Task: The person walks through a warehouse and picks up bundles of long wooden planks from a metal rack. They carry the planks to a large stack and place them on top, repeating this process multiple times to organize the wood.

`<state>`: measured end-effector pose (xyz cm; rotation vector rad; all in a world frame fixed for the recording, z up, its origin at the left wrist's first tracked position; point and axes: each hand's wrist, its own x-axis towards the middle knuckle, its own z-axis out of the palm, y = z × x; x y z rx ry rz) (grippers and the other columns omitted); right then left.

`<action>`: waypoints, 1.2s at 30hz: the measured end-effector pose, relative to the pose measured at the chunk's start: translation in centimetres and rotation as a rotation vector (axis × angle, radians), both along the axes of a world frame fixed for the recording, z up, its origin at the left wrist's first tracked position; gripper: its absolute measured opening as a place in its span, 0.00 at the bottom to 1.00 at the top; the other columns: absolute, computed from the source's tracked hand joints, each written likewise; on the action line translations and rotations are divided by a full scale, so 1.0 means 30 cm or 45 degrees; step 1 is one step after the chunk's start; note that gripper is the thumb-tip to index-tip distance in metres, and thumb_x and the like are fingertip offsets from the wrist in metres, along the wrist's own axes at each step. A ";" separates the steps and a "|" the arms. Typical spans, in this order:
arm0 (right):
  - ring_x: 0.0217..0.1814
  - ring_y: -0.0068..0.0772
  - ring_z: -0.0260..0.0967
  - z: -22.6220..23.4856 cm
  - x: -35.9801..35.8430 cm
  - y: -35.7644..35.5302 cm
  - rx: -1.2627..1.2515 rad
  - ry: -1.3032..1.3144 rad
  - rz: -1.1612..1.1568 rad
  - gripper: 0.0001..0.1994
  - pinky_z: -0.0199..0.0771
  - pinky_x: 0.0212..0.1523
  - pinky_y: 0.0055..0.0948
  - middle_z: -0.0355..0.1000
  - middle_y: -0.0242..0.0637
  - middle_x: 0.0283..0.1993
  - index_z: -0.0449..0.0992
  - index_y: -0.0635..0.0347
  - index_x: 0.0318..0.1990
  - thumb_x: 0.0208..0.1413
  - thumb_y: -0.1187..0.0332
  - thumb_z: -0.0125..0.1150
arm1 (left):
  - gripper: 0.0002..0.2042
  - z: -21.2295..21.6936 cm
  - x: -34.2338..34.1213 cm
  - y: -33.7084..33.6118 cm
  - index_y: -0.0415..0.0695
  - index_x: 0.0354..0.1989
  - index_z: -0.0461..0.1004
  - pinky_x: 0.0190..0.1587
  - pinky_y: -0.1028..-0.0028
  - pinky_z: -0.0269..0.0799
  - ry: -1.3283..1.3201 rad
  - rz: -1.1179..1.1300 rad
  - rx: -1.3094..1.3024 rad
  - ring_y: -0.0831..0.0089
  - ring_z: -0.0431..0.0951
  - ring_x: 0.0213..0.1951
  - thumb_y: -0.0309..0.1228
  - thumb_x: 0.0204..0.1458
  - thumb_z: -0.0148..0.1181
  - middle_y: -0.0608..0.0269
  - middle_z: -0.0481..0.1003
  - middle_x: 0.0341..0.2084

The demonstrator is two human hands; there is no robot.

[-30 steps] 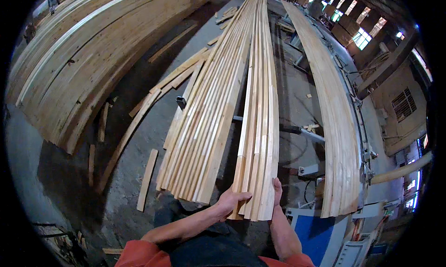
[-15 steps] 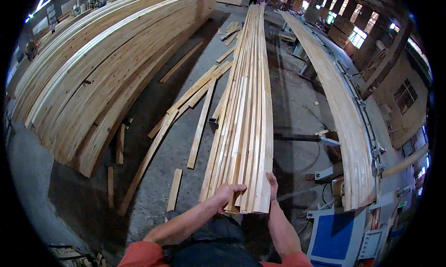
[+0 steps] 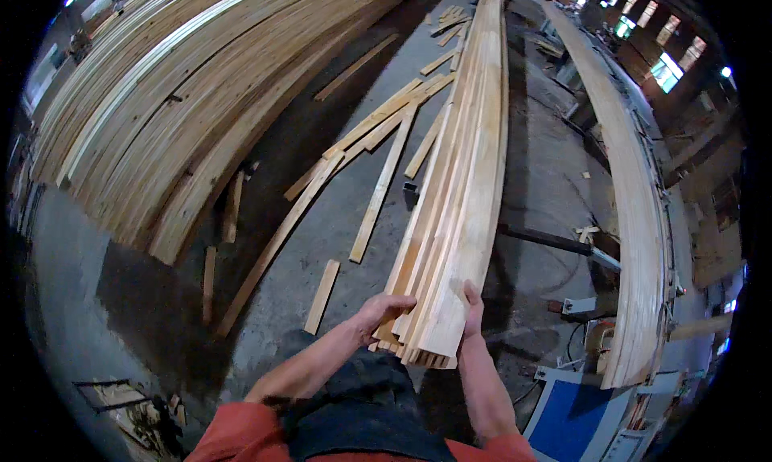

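Observation:
A long bundle of pale wooden strips [image 3: 460,245] runs from just in front of my body away to the top of the picture. My left hand [image 3: 381,312] grips its near end from the left, thumb over the top strips and fingers hidden beneath. On the opposite side my right hand [image 3: 473,308] presses against the bundle's edge, thumb up and its other fingers mostly out of sight. The bundle is tilted, with a broad smooth face toward the right and stepped strip edges on the left. At the near end the strips sit at uneven lengths.
A tall stack of long boards [image 3: 241,100] stands at the left. Loose wooden slats [image 3: 386,184] lie on the grey floor between. At the right a long board [image 3: 623,180] rests along a metal frame, near a blue-panelled machine [image 3: 567,418]. A dark metal bar [image 3: 547,243] sticks out beside the bundle.
The bundle has tipped in my hands, so its broad right face shows more and its strips look more closely packed. My view has shifted; both hands keep their hold at the near end.

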<state>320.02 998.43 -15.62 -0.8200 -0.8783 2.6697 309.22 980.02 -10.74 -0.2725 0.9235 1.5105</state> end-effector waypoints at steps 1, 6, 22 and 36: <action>0.57 0.48 0.71 0.008 -0.017 -0.001 -0.175 0.010 0.002 0.29 0.69 0.62 0.45 0.71 0.48 0.57 0.66 0.67 0.61 0.62 0.51 0.48 | 0.19 -0.004 -0.029 -0.006 0.41 0.41 0.76 0.43 0.64 0.75 0.088 -0.028 -0.005 0.69 0.76 0.40 0.43 0.50 0.66 0.61 0.75 0.37; 0.63 0.52 0.65 0.227 -0.161 -0.010 -0.020 0.101 0.132 0.35 0.66 0.65 0.47 0.64 0.55 0.64 0.57 0.68 0.68 0.62 0.49 0.46 | 0.22 0.016 -0.080 0.005 0.41 0.49 0.72 0.41 0.62 0.79 0.001 0.125 0.118 0.69 0.79 0.40 0.44 0.52 0.63 0.61 0.75 0.39; 0.60 0.49 0.68 0.756 -0.244 -0.362 0.016 0.407 0.307 0.31 0.67 0.63 0.46 0.68 0.50 0.61 0.61 0.66 0.65 0.65 0.49 0.43 | 0.16 0.634 0.064 -0.473 0.40 0.50 0.67 0.38 0.70 0.78 0.685 0.492 0.067 0.75 0.77 0.30 0.37 0.60 0.56 0.62 0.74 0.32; 0.58 0.46 0.71 1.680 -0.075 -0.738 0.109 0.734 0.443 0.32 0.69 0.62 0.41 0.68 0.49 0.61 0.58 0.67 0.66 0.63 0.49 0.47 | 0.13 1.489 0.233 -0.825 0.40 0.41 0.70 0.31 0.76 0.73 1.168 0.604 0.146 0.72 0.80 0.28 0.40 0.63 0.53 0.56 0.79 0.29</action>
